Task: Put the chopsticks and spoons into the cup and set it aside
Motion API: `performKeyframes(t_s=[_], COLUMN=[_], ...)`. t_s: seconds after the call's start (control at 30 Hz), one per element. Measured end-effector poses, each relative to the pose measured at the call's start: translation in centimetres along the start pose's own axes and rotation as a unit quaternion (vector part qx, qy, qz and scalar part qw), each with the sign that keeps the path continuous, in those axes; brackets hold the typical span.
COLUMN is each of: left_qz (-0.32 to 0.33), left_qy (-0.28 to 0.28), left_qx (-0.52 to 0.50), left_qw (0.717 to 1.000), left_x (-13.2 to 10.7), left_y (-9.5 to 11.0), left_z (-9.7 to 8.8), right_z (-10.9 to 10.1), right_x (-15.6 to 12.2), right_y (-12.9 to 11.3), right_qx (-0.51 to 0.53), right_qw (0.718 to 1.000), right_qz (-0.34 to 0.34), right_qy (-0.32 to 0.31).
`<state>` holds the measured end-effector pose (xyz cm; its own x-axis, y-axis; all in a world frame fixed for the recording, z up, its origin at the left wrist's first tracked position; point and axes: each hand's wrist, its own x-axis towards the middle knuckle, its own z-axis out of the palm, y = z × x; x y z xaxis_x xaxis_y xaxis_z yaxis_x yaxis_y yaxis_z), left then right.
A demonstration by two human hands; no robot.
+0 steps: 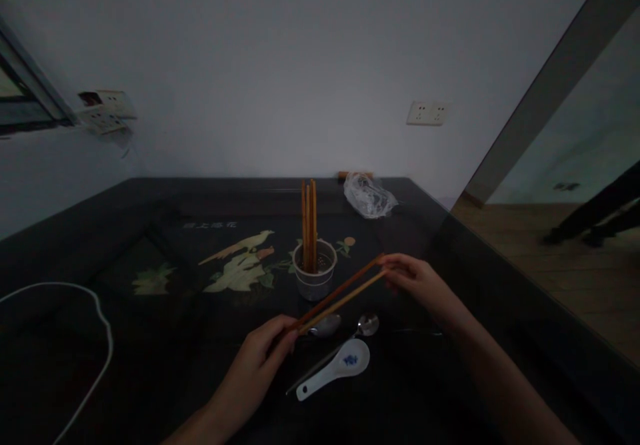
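Observation:
A pair of wooden chopsticks [345, 293] stretches between my hands, slanting up to the right. My left hand [267, 348] pinches their near ends, and my right hand [406, 273] pinches the far ends. Behind them a metal holder [314, 286] stands upright, with several chopsticks [309, 228] inside leaning to its left side. Below the held pair lie a metal spoon [327, 326], partly hidden by my left hand and the chopsticks, a second, long-handled metal spoon [369, 325], and a white ceramic spoon [350, 360] with a blue pattern.
The dark table [165, 365] has a printed bird and leaves. A crumpled plastic bag [369, 195] lies at its far edge by the wall. A white cable [107, 328] curves along the left. Someone's legs [600, 202] show at the far right.

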<state>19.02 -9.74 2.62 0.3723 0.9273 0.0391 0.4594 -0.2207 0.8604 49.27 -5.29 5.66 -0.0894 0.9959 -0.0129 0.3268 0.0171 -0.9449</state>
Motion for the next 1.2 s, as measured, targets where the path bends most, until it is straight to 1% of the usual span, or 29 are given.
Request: performKeyframes(t_s=[0.03,0.07,0.1,0.13,0.23,0.3,0.4,0.47,0.53,0.63,0.77,0.87,0.97,1.2], left_qz=[-0.006,-0.011,-0.015,-0.019,-0.016,0.0,0.01,-0.003,-0.014,-0.016,-0.021,-0.024,-0.013,0.003], left_qy=[0.002,0.002,0.0,-0.004,-0.03,-0.049,-0.06,-0.059,-0.057,-0.061,-0.064,-0.052,-0.035,0.011], left_qx=[-0.009,-0.019,-0.03,-0.04,-0.057,-0.057,-0.051,-0.05,-0.055,-0.067,-0.103,-0.134,-0.146,-0.194], left_qw=[1.0,1.0,0.999,0.999,0.998,0.997,0.997,0.997,0.997,0.996,0.992,0.989,0.989,0.981], left_x=[0.0,-0.1,-0.1,-0.2,-0.4,-0.6,-0.7,-0.7,-0.7,-0.7,-0.6,-0.5,-0.5,-0.7], left_y=[-0.1,-0.1,-0.2,-0.2,0.1,0.3,0.5,0.5,0.4,0.4,0.5,0.6,0.6,0.2], left_z=[0.1,0.2,0.2,0.3,0.6,0.7,0.8,0.8,0.8,0.7,0.5,0.3,0.0,-0.4], right_z=[0.5,1.3,2.4,3.5,6.7,7.9,8.1,7.7,7.5,7.4,7.5,7.4,7.5,8.4], right_x=[-0.2,-0.5,-0.8,-1.2,-2.2,-2.6,-3.0,-3.1,-3.3,-3.6,-3.5,-3.1,-2.5,-0.5], right_y=[-0.1,-0.3,-0.6,-0.8,-1.4,-1.6,-1.8,-2.0,-2.4,-3.1,-4.8,-6.5,-8.3,-11.6], right_qx=[0.033,0.07,0.11,0.155,0.254,0.267,0.245,0.236,0.237,0.238,0.205,0.174,0.143,0.083], right_qw=[0.996,0.986,0.975,0.968,0.961,0.962,0.969,0.969,0.968,0.969,0.977,0.982,0.986,0.985], right_qz=[0.03,0.049,0.059,0.054,0.018,0.003,-0.036,-0.066,-0.076,-0.072,-0.066,-0.072,-0.084,-0.121], right_qy=[-0.075,-0.14,-0.183,-0.188,-0.107,-0.058,-0.007,0.015,0.014,0.008,0.01,-0.014,-0.033,-0.095])
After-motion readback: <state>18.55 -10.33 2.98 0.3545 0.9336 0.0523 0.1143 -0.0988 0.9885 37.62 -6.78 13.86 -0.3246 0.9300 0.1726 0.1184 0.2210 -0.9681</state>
